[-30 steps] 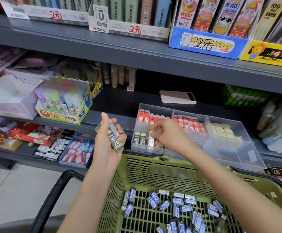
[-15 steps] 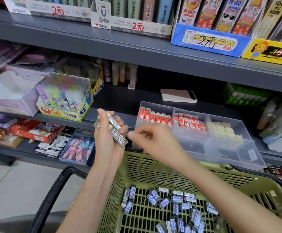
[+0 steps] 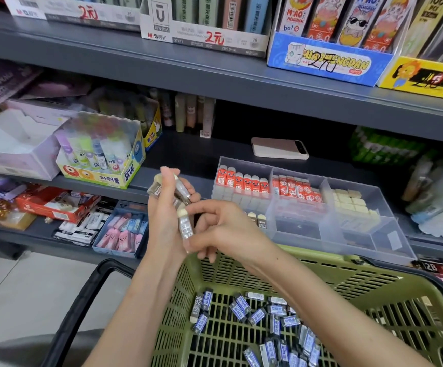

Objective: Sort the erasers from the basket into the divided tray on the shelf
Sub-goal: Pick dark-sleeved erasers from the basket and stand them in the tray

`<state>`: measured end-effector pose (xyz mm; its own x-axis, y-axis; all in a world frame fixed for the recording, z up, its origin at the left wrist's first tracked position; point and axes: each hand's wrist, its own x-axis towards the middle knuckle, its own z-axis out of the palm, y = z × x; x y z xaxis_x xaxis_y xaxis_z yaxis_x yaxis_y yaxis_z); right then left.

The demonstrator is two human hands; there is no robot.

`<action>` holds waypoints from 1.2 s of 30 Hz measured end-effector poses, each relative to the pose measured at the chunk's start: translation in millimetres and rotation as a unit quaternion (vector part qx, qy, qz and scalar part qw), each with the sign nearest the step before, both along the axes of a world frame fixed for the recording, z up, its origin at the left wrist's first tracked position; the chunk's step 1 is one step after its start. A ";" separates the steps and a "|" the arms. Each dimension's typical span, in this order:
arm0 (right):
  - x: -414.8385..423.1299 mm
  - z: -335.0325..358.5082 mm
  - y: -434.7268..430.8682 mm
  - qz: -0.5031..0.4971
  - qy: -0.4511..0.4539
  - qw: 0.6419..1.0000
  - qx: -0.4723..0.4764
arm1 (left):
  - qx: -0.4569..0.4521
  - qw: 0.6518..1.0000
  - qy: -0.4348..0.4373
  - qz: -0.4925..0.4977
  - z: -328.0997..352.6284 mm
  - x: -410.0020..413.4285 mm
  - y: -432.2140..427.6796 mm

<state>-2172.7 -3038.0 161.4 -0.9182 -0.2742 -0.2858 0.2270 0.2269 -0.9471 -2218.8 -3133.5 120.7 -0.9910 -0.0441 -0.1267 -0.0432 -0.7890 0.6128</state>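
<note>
My left hand [image 3: 163,221] grips a small bunch of grey-sleeved erasers [image 3: 182,192] upright in front of the shelf. My right hand [image 3: 223,229] pinches one grey-sleeved eraser [image 3: 184,226] at the bottom of that bunch, touching my left palm. The clear divided tray [image 3: 389,245] stands on the shelf just behind my hands, with rows of red-sleeved erasers [image 3: 244,181], plain cream erasers [image 3: 350,202] and a few grey-sleeved ones [image 3: 257,219]. Below, the green basket [image 3: 360,282] holds several blue-and-grey sleeved erasers [image 3: 276,321].
A phone [image 3: 278,148] lies on the shelf behind the tray. A glue-stick display box [image 3: 101,157] stands to the left. A lower shelf holds a blue box of pink erasers [image 3: 121,234]. The basket's black handle [image 3: 83,295] hangs at its left.
My right hand has left the tray's front left compartment and come back to my left hand, where it now pinches one eraser from the bunch.
</note>
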 end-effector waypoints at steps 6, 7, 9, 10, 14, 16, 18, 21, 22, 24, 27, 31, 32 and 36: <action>-5.9 19.5 51.9 -0.114 0.023 0.992 -0.046 | 0.017 1.000 -0.017 -0.015 -1.7 0.4 -0.3; -10.2 21.2 61.6 -0.148 0.041 0.988 -0.020 | 0.028 0.999 -0.024 -0.022 -2.7 0.7 -0.5; -19.1 18.9 72.3 -0.179 0.071 0.980 0.051 | 0.046 0.998 -0.045 -0.026 -4.8 0.3 0.4; -22.9 15.9 74.0 -0.178 0.080 0.977 0.091 | 0.044 0.997 -0.053 -0.025 -5.6 -0.1 1.4; -30.7 3.2 73.5 -0.140 0.088 0.964 0.206 | -0.014 0.997 -0.074 0.001 -6.4 0.0 2.9; -33.2 0.1 74.6 -0.125 0.093 0.951 0.267 | -0.058 0.995 -0.076 0.012 -6.2 0.0 1.0; -34.8 -0.7 75.9 -0.101 0.084 0.939 0.317 | -0.083 0.994 -0.075 0.012 -6.1 0.3 -0.2; -37.9 0.7 75.9 -0.082 0.031 0.948 0.307 | -0.088 0.994 -0.061 0.000 -5.0 1.1 1.1; -39.7 2.2 75.5 -0.080 0.014 0.950 0.302 | -0.092 0.994 -0.056 -0.003 -4.6 1.7 1.5; -43.3 5.1 74.4 -0.072 -0.012 0.949 0.308 | -0.102 0.994 -0.045 -0.004 -4.8 1.7 1.7; -48.6 6.0 73.3 -0.031 0.006 0.920 0.390 | -0.119 0.993 -0.027 -0.010 -6.2 1.1 0.4; -46.3 -2.9 68.1 0.012 0.089 0.857 0.508 | -0.110 0.993 -0.009 -0.033 -4.7 1.8 -0.7; -45.1 -5.3 66.2 0.006 0.103 0.852 0.514 | -0.103 0.994 -0.008 -0.038 -4.3 2.3 -0.6; -39.6 -10.5 67.1 0.000 0.120 0.855 0.504 | -0.097 0.994 0.004 -0.058 -3.9 4.3 1.4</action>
<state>-2212.3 -2970.9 150.8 -0.9835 0.0015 -0.1807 0.0545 0.9559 -0.2887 -2214.5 -3132.1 116.8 -0.9918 0.0478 -0.1187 -0.1214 -0.6455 0.7540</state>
